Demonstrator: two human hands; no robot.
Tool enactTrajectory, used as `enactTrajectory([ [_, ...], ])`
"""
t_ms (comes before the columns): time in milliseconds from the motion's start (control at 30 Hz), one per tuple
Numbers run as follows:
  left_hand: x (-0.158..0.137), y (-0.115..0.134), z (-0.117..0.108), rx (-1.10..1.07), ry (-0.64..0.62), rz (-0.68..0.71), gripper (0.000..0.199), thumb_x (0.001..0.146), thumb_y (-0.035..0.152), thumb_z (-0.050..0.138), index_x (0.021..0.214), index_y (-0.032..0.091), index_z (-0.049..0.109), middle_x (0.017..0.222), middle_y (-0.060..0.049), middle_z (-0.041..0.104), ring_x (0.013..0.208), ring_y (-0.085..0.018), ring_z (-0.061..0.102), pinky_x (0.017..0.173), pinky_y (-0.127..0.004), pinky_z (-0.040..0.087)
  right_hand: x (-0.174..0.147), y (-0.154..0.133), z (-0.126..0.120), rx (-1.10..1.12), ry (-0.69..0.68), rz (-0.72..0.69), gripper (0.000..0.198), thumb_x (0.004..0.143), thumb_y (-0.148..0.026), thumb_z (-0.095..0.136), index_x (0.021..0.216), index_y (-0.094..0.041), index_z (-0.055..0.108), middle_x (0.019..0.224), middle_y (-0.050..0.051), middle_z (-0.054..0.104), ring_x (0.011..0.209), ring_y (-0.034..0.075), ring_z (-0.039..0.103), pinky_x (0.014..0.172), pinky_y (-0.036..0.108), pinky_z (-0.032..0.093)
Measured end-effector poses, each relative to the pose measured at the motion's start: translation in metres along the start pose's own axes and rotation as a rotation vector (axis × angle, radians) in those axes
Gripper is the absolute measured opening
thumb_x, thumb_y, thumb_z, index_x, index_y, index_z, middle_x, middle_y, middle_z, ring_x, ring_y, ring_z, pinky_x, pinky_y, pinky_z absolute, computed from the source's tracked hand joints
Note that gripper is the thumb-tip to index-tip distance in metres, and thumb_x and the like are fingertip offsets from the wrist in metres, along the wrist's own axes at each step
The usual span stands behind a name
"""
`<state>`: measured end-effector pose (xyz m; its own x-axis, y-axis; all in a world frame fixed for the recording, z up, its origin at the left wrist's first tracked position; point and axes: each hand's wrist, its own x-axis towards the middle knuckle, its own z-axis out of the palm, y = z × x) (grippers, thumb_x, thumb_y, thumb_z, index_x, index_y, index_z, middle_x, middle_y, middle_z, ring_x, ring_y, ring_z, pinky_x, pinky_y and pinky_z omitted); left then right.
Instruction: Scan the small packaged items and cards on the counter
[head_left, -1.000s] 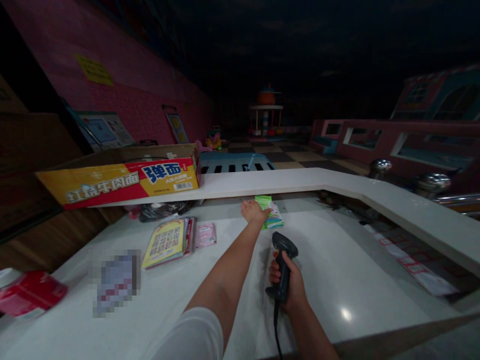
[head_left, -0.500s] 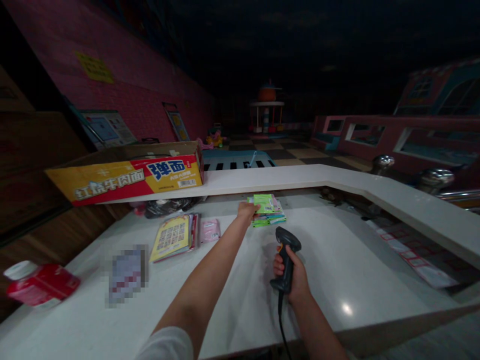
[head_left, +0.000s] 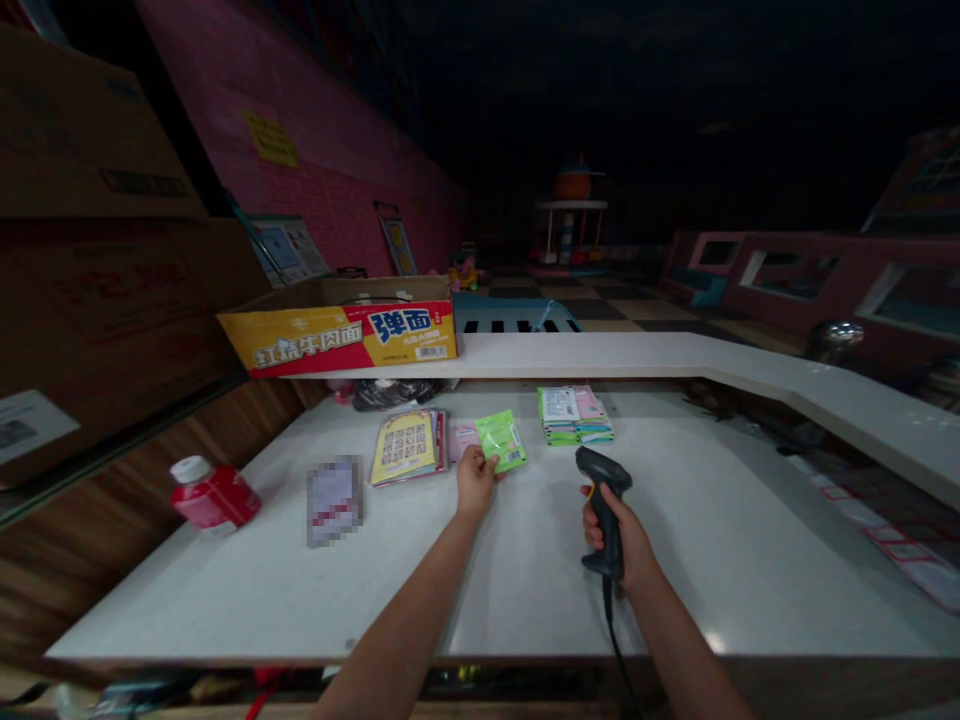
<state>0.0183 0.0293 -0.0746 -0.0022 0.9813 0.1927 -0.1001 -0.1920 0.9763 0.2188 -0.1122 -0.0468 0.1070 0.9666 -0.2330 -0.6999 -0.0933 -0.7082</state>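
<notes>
Between the thumb and fingers of my left hand (head_left: 476,484) is a green packet (head_left: 502,440), held above the counter. A pink packet (head_left: 464,437) lies partly hidden behind it. To the right, several flat packets in green, white and pink form a stack (head_left: 576,415) near the back. My right hand (head_left: 626,535) is wrapped round the handle of a black barcode scanner (head_left: 606,510), its head pointing up and left. The scanner's cable (head_left: 615,640) hangs over the counter's front edge.
A yellow booklet pile (head_left: 409,447), a blurred-out card (head_left: 334,500) and a red bottle (head_left: 214,496) lie on the counter (head_left: 525,560) at left. A raised ledge (head_left: 585,354) runs along the back, bearing an open cardboard noodle box (head_left: 345,335). Brown cartons (head_left: 112,300) stand at far left.
My left hand has taken the green packet off the stack and moved it left and nearer. The right hand keeps its hold on the scanner. The view has turned left.
</notes>
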Motion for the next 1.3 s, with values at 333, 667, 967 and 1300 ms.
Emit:
enactTrajectory([
  [333, 0.002, -0.005, 0.000, 0.071, -0.031, 0.006, 0.024, 0.073, 0.036, 0.058, 0.084, 0.022, 0.042, 0.073, 0.002, 0.060, 0.064, -0.016, 0.063, 0.057, -0.032, 0.058, -0.032, 0.012, 0.036, -0.616, 0.018, -0.022, 0.045, 0.066, -0.059, 0.073, 0.076, -0.020, 0.052, 0.045, -0.005, 0.055, 0.031, 0.011, 0.047, 0.029, 0.019, 0.033],
  [667, -0.001, 0.001, 0.000, 0.140, -0.002, 0.011, 0.019, 0.074, 0.032, 0.057, 0.084, 0.021, 0.044, 0.080, -0.001, 0.061, 0.071, -0.017, 0.064, 0.058, -0.032, 0.058, -0.044, 0.004, 0.045, -0.640, 0.062, -0.017, 0.044, 0.067, -0.060, 0.071, 0.073, -0.021, 0.052, 0.043, -0.006, 0.054, 0.030, 0.010, 0.045, 0.029, 0.020, 0.034],
  [967, 0.004, -0.012, -0.001, 0.056, -0.032, 0.055, 0.025, 0.073, 0.037, 0.060, 0.084, 0.021, 0.044, 0.074, 0.000, 0.061, 0.064, -0.017, 0.063, 0.051, -0.030, 0.055, -0.015, -0.001, 0.028, -0.439, 0.050, 0.009, 0.047, 0.067, -0.059, 0.074, 0.087, -0.019, 0.057, 0.049, -0.005, 0.057, 0.034, 0.010, 0.048, 0.030, 0.019, 0.035],
  [1300, 0.003, -0.008, -0.001, -0.004, 0.030, 0.044, 0.030, 0.074, 0.041, 0.063, 0.090, 0.020, 0.049, 0.072, -0.001, 0.062, 0.062, -0.017, 0.063, 0.050, -0.030, 0.055, 0.020, 0.001, -0.008, 0.095, -0.149, 0.104, 0.038, 0.068, -0.046, 0.080, 0.084, -0.017, 0.062, 0.053, -0.005, 0.051, 0.039, 0.004, 0.040, 0.034, 0.013, 0.032],
])
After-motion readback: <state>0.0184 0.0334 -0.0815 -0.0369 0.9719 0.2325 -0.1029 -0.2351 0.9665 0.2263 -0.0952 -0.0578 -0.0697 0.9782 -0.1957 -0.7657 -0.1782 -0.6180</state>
